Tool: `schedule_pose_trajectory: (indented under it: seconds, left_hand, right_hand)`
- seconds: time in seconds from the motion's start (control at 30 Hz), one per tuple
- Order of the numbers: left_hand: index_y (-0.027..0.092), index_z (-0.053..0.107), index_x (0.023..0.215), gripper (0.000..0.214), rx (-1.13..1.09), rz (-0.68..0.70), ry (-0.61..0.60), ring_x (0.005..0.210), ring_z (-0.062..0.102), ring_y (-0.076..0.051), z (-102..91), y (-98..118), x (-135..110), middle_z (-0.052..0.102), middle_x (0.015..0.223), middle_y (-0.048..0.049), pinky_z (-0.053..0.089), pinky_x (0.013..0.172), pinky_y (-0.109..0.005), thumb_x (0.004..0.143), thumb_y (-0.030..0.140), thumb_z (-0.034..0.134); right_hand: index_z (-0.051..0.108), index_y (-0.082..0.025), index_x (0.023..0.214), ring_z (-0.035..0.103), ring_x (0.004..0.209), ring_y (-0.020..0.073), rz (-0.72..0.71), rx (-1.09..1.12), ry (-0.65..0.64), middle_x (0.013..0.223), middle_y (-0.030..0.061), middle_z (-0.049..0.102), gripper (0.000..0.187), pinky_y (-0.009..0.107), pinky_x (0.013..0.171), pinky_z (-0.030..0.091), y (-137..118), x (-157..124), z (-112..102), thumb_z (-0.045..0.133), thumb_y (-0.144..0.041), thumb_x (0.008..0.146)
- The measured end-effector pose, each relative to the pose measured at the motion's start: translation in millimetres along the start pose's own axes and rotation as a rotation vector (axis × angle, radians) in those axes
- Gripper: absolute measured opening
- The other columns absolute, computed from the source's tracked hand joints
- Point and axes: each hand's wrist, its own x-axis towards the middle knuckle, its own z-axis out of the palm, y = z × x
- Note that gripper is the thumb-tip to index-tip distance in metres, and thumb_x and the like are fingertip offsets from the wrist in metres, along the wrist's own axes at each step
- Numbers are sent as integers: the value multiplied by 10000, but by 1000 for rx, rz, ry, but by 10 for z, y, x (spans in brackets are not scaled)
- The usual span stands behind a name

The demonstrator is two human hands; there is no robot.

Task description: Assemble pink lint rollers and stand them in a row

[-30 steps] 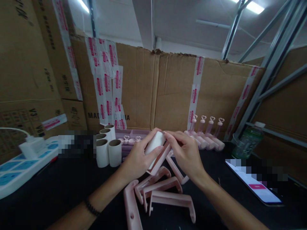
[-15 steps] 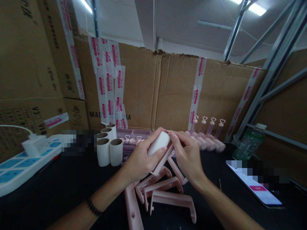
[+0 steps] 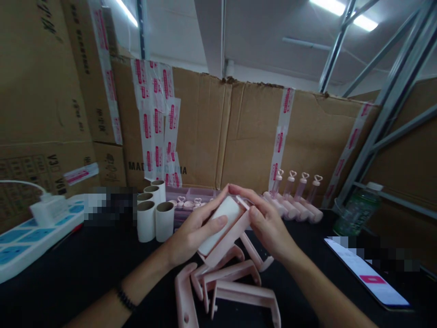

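Note:
My left hand (image 3: 186, 237) is wrapped round a white paper roll (image 3: 220, 223), its thumb lying along the side. The roll lies tilted against a pink plastic U-shaped bracket (image 3: 229, 240), between its two end arms. My right hand (image 3: 275, 230) grips the bracket's upper end, fingertips close to the roll's end. The fingers partly hide how the two parts meet there. Below my hands, several more pink brackets (image 3: 244, 291) lie in a loose heap on the black table top.
Several white rolls with brown cores (image 3: 146, 222) stand at left. Behind them is a purple tray (image 3: 201, 192). Pink pieces with heart-shaped tops (image 3: 300, 209) line the back right. A phone (image 3: 372, 278), a green bottle (image 3: 357, 214) and a power strip (image 3: 37, 237) lie at the sides.
The bracket and roll have turned, so more of the bracket's side and the roll's length show. My right hand has shifted its hold at the upper end. The view has tilted slightly up.

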Motion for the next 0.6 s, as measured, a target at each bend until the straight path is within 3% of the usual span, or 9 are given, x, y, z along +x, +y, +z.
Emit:
schedule_pose_trajectory:
  seconds: [0.13, 0.23, 0.33, 0.47, 0.6]
  left_hand:
    - [280, 587, 1434, 539, -68, -58, -31, 1502, 351, -303, 22, 28, -35, 559, 1507, -36, 303, 1223, -446, 909, 367, 669]
    - [303, 558, 1460, 561, -90, -97, -38, 1433, 452, -317, 40, 25, -58, 547, 1517, -23, 458, 1109, -392, 917, 401, 660]
    - [334, 504, 1498, 604, -119, -144, -40, 1264, 604, -316, 47, 8, -77, 540, 1522, -28, 575, 885, -331, 920, 418, 655]
    - [334, 487, 1511, 640, -218, -164, 8, 1042, 694, -236, 85, 14, -64, 622, 1419, -59, 567, 747, -242, 904, 385, 684]
    - [323, 439, 1523, 645, -521, -206, 154, 762, 700, -191, 133, 42, 12, 720, 1142, -86, 584, 648, -288, 914, 365, 648]
  right_hand:
    - [567, -277, 1430, 596, 1231, 286, 139, 169, -80, 1333, 117, 639, 853, 408, 1044, 476, 30, -8, -37, 714, -749, 734]
    - [549, -270, 1432, 642, 1047, 263, 171, 208, -65, 1175, 109, 678, 942, 364, 896, 530, 43, -14, -34, 745, -778, 663]
    - [565, -279, 1405, 637, 950, 235, 162, 236, -53, 1123, 89, 672, 895, 321, 800, 526, 45, -21, 0, 750, -763, 676]
    - [558, -287, 1408, 636, 970, 241, 144, 162, -32, 1196, 101, 667, 811, 322, 781, 516, 49, -8, 8, 665, -769, 765]
    - [621, -264, 1295, 627, 905, 195, 65, -77, 143, 1183, 78, 682, 516, 305, 771, 486, 59, 51, -146, 532, -633, 945]
